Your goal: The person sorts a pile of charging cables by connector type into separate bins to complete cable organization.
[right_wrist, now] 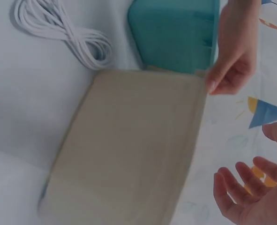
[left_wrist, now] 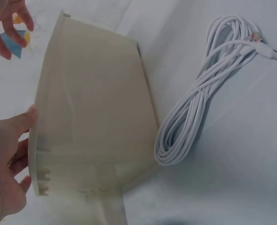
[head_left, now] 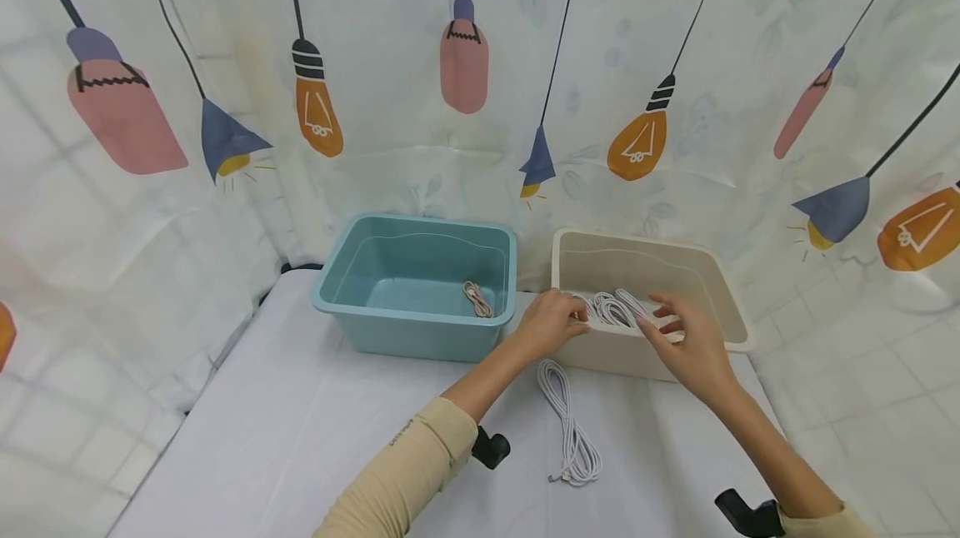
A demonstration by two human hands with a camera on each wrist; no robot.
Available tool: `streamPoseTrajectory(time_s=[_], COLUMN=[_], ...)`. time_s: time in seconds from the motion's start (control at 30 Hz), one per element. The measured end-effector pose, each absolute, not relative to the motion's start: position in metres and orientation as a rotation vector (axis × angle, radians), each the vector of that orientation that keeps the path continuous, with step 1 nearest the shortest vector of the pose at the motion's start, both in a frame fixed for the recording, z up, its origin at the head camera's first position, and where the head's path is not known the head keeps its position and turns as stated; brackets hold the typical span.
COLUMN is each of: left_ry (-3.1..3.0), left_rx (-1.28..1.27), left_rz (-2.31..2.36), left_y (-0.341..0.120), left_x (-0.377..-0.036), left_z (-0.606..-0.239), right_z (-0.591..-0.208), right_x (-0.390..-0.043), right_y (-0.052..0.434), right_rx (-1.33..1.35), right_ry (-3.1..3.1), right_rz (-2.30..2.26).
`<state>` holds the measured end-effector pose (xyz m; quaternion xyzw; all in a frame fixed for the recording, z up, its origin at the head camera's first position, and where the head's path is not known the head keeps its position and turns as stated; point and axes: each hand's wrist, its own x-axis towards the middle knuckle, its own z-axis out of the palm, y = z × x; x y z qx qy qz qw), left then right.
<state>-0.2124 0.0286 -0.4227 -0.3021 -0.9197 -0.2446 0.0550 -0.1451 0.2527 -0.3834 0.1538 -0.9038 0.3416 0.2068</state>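
Observation:
At the near left corner of a beige plastic bin (head_left: 630,355), my left hand (head_left: 553,323) has its thumb on the rim and its fingers curled over the inner side. Coiled white cables (head_left: 617,309) lie inside the bin, between the two hands. My right hand (head_left: 688,348) hovers at the bin's near right side, fingers spread and loosely bent, with nothing held. In the right wrist view the right hand (right_wrist: 258,187) is apart from the rim. A bundled white cable (left_wrist: 194,93) with a metal-tipped plug lies on the table in front of the bin.
Left of the beige bin stands a teal bin (head_left: 412,334) holding a small beige cable bundle (head_left: 477,299). Both bins sit near the back edge of a white-covered table (head_left: 300,438). A curtain (head_left: 390,122) printed with lamps hangs close behind them.

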Motion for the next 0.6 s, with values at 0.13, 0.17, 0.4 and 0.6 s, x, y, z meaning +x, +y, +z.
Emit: streamPoseTrajectory(time_s=[0.13, 0.17, 0.4, 0.6], left_ry=[-2.793, -2.792, -2.79, -2.8], left_rx=[-0.916, -0.914, -0.912, -0.907], left_rz=[-0.752, -0.752, -0.727, -0.712], left_y=[0.028, 0.028, 0.029, 0.03], left_x=[-0.212, -0.212, -0.212, -0.212], left_z=[-0.423, -0.423, -0.424, -0.424], right_z=[-0.401, -0.406, -0.44, -0.468], right_x=[-0.134, -0.131, -0.117, -0.11], right_y=[0.248, 0.247, 0.233, 0.222], right_rx=[0.418, 0.416, 0.433, 0.409], right_ry=[-2.474, -2.468, -2.449, -2.483], right_rz=[0.947, 0.942, 0.907, 0.898])
